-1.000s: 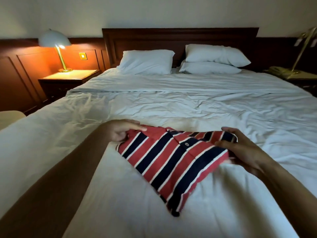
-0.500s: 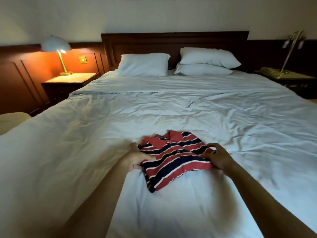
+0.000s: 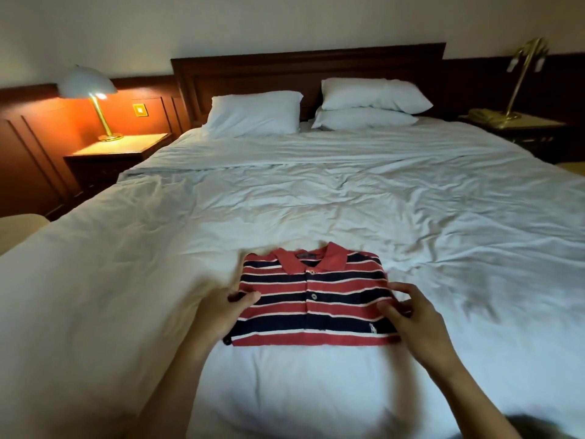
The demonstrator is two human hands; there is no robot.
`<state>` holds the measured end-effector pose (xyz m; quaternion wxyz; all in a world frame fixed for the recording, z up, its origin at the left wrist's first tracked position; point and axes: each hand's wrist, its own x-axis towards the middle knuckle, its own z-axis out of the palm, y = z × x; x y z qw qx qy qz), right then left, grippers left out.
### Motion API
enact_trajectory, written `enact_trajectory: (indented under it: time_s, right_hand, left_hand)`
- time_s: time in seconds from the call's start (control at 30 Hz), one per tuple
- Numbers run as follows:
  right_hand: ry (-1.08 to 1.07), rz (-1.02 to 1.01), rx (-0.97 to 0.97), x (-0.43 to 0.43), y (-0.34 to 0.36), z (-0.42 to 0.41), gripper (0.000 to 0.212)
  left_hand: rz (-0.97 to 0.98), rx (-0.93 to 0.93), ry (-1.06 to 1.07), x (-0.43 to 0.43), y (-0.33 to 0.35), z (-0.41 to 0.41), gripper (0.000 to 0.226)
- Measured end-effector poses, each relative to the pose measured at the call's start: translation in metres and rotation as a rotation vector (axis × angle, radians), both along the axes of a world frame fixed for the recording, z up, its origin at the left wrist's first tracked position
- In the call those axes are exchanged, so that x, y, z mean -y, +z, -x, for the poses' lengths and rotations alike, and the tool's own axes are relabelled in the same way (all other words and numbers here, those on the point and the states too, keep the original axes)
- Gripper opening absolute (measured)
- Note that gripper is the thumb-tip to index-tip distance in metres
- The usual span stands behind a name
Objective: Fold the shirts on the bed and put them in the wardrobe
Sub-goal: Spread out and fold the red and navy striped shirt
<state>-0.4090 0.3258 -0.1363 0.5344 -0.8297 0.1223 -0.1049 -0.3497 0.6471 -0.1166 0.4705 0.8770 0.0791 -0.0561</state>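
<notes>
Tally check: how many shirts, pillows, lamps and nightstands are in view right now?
Striped polo shirt: 1
White pillows: 3
Bedside lamps: 2
Nightstands: 2
Total: 8

- One striped polo shirt (image 3: 311, 299).
- One bed (image 3: 316, 191).
- Three pillows: left pillow (image 3: 254, 114), upper right pillow (image 3: 375, 94), lower right pillow (image 3: 364, 119).
- Two table lamps: lit lamp (image 3: 87, 87), brass lamp (image 3: 522, 80).
- Two nightstands: left nightstand (image 3: 120, 147), right nightstand (image 3: 538, 125).
- Two hands: left hand (image 3: 221, 315), right hand (image 3: 411, 321).
- One wall switch plate (image 3: 140, 109).
</notes>
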Motion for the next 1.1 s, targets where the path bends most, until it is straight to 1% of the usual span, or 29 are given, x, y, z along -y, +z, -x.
enact_trajectory:
  time_s: [0.13, 0.23, 0.3, 0.33, 0.4, 0.43, 0.5, 0.57, 0.67, 0.8, 0.87, 0.93, 1.0, 1.03, 1.1]
  right_hand:
    - [0.075, 0.0, 0.006, -0.004, -0.012, 0.0, 0.03]
    - [0.07, -0.126, -0.022, 0.002, -0.015, -0.003, 0.026]
    - [0.064, -0.148, -0.055, 0.004, -0.015, -0.003, 0.023]
    - [0.046, -0.123, -0.065, 0.004, -0.015, -0.001, 0.023]
    - [-0.027, -0.054, -0.054, 0.004, -0.012, 0.003, 0.026]
    - [-0.079, -0.012, -0.032, 0.005, -0.009, 0.005, 0.029]
    - [-0.15, 0.051, -0.011, 0.007, -0.007, 0.008, 0.027]
    - [-0.133, 0.096, -0.066, 0.008, -0.008, 0.007, 0.027]
    - [-0.104, 0.148, -0.102, 0.004, -0.01, 0.007, 0.036]
    - [-0.089, 0.205, -0.103, 0.002, -0.003, 0.003, 0.038]
    - [-0.058, 0.228, -0.101, 0.0, 0.0, 0.001, 0.036]
    - [-0.017, 0.211, -0.092, 0.0, -0.003, -0.001, 0.026]
    - [0.02, 0.156, -0.113, 0.003, -0.012, -0.003, 0.018]
    - [0.048, 0.107, -0.135, 0.006, -0.014, -0.001, 0.016]
    - [0.127, -0.057, -0.168, 0.013, -0.016, 0.002, 0.015]
  left_hand:
    - [0.115, -0.027, 0.011, -0.001, -0.008, 0.004, 0.013]
    - [0.202, -0.024, 0.063, -0.004, -0.013, 0.006, 0.015]
    - [0.233, -0.012, 0.095, -0.005, -0.014, 0.01, 0.013]
    - [0.185, 0.022, 0.115, -0.006, -0.016, 0.012, 0.013]
    - [0.006, 0.085, 0.122, -0.007, -0.017, 0.015, 0.021]
    - [-0.061, 0.076, 0.099, -0.007, -0.013, 0.018, 0.027]
    - [-0.129, -0.017, 0.018, -0.008, -0.006, 0.02, 0.036]
    - [-0.159, -0.064, -0.041, -0.009, -0.004, 0.018, 0.038]
    - [-0.076, 0.028, -0.018, -0.009, -0.008, 0.012, 0.031]
    - [0.137, 0.156, 0.069, -0.005, -0.01, 0.015, 0.013]
    - [0.179, 0.186, 0.108, -0.003, -0.01, 0.016, 0.012]
    - [0.225, 0.159, 0.133, -0.004, -0.013, 0.016, 0.012]
    - [0.303, 0.079, 0.136, -0.009, -0.018, 0.017, 0.011]
    - [0.334, 0.031, 0.126, -0.013, -0.02, 0.018, 0.013]
    - [0.333, -0.067, 0.062, -0.023, -0.021, 0.02, 0.014]
